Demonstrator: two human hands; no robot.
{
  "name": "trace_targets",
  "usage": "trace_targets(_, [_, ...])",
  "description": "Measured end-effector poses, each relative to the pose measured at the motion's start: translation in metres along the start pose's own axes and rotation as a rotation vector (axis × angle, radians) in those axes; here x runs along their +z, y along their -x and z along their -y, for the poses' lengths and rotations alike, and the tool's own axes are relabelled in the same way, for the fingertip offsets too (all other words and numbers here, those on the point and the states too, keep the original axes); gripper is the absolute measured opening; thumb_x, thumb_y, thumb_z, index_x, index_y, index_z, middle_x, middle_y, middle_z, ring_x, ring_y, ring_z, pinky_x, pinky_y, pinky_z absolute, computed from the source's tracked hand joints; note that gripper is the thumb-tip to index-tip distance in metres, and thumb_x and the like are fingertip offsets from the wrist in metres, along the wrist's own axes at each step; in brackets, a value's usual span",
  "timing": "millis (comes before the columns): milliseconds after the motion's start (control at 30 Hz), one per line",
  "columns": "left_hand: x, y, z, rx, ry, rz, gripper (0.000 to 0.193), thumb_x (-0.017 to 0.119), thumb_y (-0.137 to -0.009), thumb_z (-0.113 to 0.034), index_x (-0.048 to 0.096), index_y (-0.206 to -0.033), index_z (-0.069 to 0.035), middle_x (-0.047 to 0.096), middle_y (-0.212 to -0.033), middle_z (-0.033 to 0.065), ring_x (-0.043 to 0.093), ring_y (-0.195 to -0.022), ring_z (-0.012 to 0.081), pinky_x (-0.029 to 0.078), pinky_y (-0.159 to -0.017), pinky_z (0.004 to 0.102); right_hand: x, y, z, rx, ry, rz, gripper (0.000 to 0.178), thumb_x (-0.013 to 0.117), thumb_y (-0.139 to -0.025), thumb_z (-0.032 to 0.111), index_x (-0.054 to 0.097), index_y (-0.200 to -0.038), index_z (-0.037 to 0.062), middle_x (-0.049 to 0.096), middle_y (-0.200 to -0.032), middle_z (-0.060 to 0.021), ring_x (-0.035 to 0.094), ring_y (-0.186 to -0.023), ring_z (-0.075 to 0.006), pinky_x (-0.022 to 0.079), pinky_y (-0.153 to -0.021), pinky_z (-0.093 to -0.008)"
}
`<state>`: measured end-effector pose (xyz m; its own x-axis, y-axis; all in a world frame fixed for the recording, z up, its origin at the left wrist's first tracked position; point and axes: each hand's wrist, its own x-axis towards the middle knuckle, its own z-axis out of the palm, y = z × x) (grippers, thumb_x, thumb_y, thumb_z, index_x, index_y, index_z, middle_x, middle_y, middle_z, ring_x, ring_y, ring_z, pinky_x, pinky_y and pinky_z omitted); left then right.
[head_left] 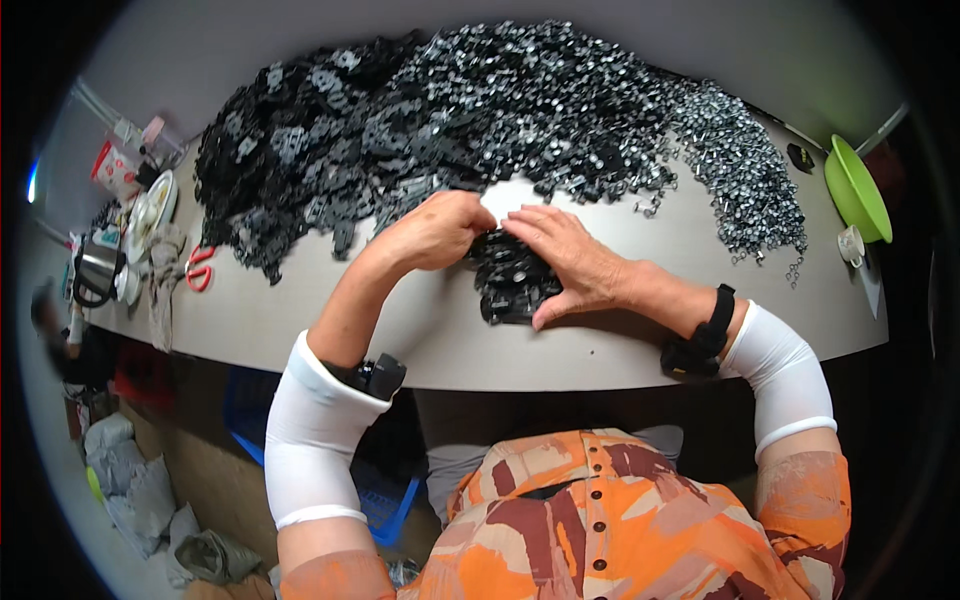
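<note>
A small stack of black plastic parts (507, 278) sits on the table in front of me, between my hands. My right hand (580, 262) lies along its right side, thumb at the near end and fingers over the far end, keeping the parts together. At the far left corner of the stack is my left hand (440, 230), its fingers curled in a pinch; whatever is between them is hidden. Beyond my hands spreads a heap of loose black flat parts (320, 150), and it runs into a pile of small shiny metal clips (735, 165) on the right.
Red-handled scissors (200, 270) lie at the left by a grey cloth (166, 285) and a metal kettle (97, 272). To the right, a green basin (858, 190) leans near a white cup (851, 246). Below the table is a blue crate (385, 505).
</note>
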<state>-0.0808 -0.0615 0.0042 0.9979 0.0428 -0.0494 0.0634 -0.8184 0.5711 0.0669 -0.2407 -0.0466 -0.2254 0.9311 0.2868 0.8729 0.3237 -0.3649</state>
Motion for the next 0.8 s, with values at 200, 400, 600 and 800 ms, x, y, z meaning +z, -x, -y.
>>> trace_targets(200, [-0.013, 0.037, 0.010, -0.135, 0.119, 0.042, 0.030, 0.049, -0.078, 0.005, 0.065, -0.102, 0.002, 0.067, -0.090, 0.0163, 0.064, -0.081, 0.0235, 0.049, -0.076, 0.0322, 0.011, -0.023, 0.027, -0.059, -0.026, 0.034, 0.098, 0.079, -0.059, 0.047, 0.034, -0.134, 0.0026, 0.038, -0.129, -0.0220, 0.035, -0.121, -0.0397, 0.030, -0.103, -0.0473])
trace_targets(400, [-0.057, 0.129, 0.009, -0.314, 0.319, -0.414, 0.023, 0.055, -0.085, -0.007, 0.064, -0.105, 0.002, 0.067, -0.082, 0.0058, 0.051, -0.057, 0.0052, 0.043, -0.049, 0.0203, 0.057, -0.093, 0.086, -0.360, -0.208, 0.088, 0.084, 0.081, -0.059, 0.037, 0.044, -0.128, 0.0073, 0.046, -0.118, -0.0196, 0.041, -0.114, -0.0382, 0.035, -0.098, -0.0446])
trace_targets(600, [-0.077, 0.175, -0.011, -0.407, 0.505, -0.637, 0.019, 0.056, -0.088, -0.010, 0.062, -0.103, 0.000, 0.065, -0.078, 0.0030, 0.044, -0.050, 0.0004, 0.030, -0.041, 0.0145, 0.125, -0.139, 0.167, -0.566, -0.410, 0.079, 0.091, 0.083, -0.054, 0.032, 0.042, -0.131, 0.0067, 0.037, -0.132, -0.0275, 0.036, -0.122, -0.0428, 0.033, -0.101, -0.0448])
trace_targets(800, [-0.057, 0.172, 0.004, -0.424, 0.507, -0.550, 0.022, 0.058, -0.087, -0.013, 0.062, -0.102, 0.002, 0.064, -0.077, 0.0039, 0.047, -0.052, 0.0027, 0.035, -0.042, 0.0168, 0.086, -0.124, 0.170, -0.525, -0.391, 0.216, 0.045, 0.070, -0.071, 0.013, 0.056, -0.113, 0.0027, 0.047, -0.122, -0.0248, 0.046, -0.114, -0.0408, 0.042, -0.094, -0.0426])
